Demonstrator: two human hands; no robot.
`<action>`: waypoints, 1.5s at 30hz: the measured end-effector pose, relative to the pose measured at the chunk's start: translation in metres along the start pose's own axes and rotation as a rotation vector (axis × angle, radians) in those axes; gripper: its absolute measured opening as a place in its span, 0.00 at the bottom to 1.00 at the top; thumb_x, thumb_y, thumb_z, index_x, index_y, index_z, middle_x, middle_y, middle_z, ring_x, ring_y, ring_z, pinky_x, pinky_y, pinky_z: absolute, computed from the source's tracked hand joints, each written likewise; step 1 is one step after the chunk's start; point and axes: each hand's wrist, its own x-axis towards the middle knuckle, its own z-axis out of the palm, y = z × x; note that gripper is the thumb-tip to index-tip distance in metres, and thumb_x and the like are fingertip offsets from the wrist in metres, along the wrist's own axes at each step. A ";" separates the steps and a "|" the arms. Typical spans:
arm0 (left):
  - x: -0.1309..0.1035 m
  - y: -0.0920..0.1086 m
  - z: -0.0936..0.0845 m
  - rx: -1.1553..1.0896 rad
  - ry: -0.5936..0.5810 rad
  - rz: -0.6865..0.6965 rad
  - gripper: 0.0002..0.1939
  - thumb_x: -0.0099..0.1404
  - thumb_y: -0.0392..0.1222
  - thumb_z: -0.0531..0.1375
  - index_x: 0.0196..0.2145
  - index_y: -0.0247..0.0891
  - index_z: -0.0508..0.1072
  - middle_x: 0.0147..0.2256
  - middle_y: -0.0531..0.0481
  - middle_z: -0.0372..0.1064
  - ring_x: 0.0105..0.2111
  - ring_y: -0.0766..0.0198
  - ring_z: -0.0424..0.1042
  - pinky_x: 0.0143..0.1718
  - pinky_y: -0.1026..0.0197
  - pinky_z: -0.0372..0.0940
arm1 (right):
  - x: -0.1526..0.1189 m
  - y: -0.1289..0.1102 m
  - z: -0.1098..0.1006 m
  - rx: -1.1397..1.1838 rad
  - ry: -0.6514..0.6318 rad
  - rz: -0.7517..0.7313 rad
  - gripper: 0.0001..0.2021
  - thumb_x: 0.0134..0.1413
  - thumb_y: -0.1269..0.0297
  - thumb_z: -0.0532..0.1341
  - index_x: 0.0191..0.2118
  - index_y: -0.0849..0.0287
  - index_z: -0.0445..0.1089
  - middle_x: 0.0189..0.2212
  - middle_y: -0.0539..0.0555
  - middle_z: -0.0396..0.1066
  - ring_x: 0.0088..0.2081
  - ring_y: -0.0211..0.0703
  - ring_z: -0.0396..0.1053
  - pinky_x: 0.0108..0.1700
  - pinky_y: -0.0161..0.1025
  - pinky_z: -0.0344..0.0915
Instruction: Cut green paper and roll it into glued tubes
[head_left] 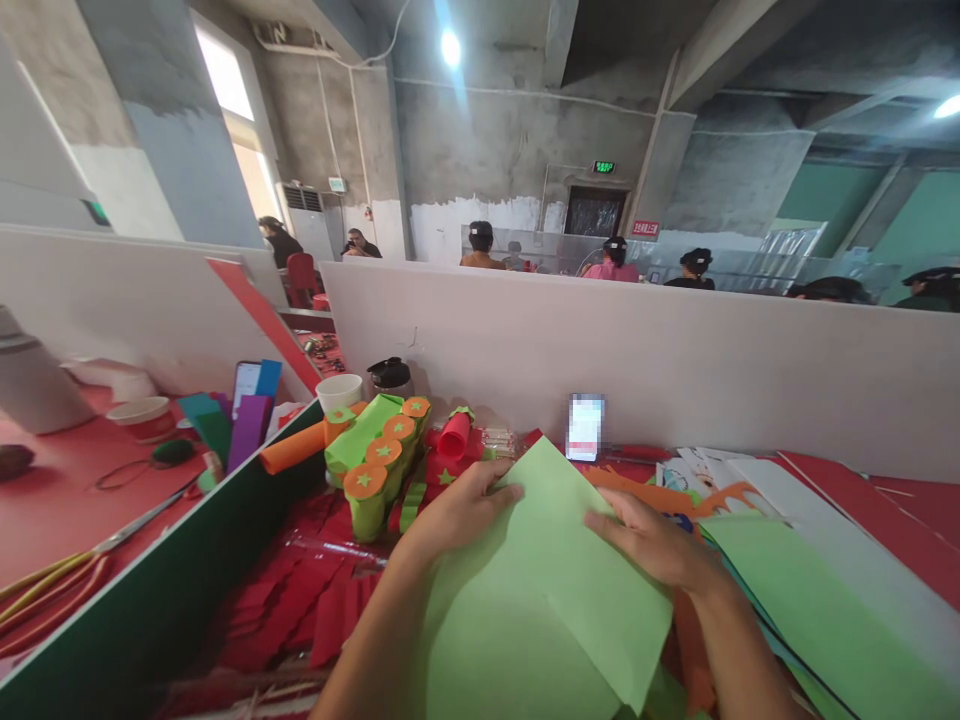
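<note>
A sheet of light green paper (555,560) is between my hands, with a corner pointing up and one part folded over the rest. My left hand (480,500) grips its upper left edge, thumb on top and fingers behind. On the upper right edge, my right hand (637,525) pinches the paper the same way. Just beyond my left hand stands a paper tank model (382,465) with green sides, orange round wheels and green stars. A red paper tube (455,437) lies beside it.
Red paper pieces (300,600) lie at left behind a dark green divider (187,560). Green sheets (810,590) are stacked at right. A phone (585,427) leans on the white partition (637,350). Scissors (142,520) lie far left. Other people sit beyond the partition.
</note>
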 end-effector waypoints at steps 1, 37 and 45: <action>-0.001 0.000 -0.001 -0.006 -0.020 -0.007 0.17 0.65 0.52 0.57 0.38 0.33 0.74 0.33 0.46 0.73 0.31 0.61 0.70 0.30 0.63 0.64 | -0.001 0.001 -0.001 0.009 0.000 0.021 0.26 0.58 0.44 0.58 0.56 0.54 0.69 0.49 0.56 0.75 0.51 0.58 0.71 0.51 0.51 0.67; 0.004 -0.007 0.000 -0.160 0.162 -0.160 0.23 0.61 0.60 0.59 0.35 0.33 0.74 0.27 0.47 0.74 0.23 0.63 0.71 0.23 0.65 0.62 | 0.012 0.024 -0.013 0.658 0.291 -0.095 0.28 0.51 0.53 0.68 0.56 0.56 0.66 0.48 0.59 0.76 0.45 0.54 0.75 0.43 0.44 0.70; 0.008 -0.005 0.007 -0.207 0.163 -0.085 0.22 0.63 0.56 0.60 0.39 0.32 0.76 0.35 0.42 0.76 0.29 0.59 0.74 0.30 0.62 0.67 | 0.011 0.012 -0.005 0.529 0.383 0.026 0.26 0.49 0.50 0.68 0.51 0.58 0.71 0.47 0.60 0.77 0.43 0.57 0.76 0.40 0.46 0.73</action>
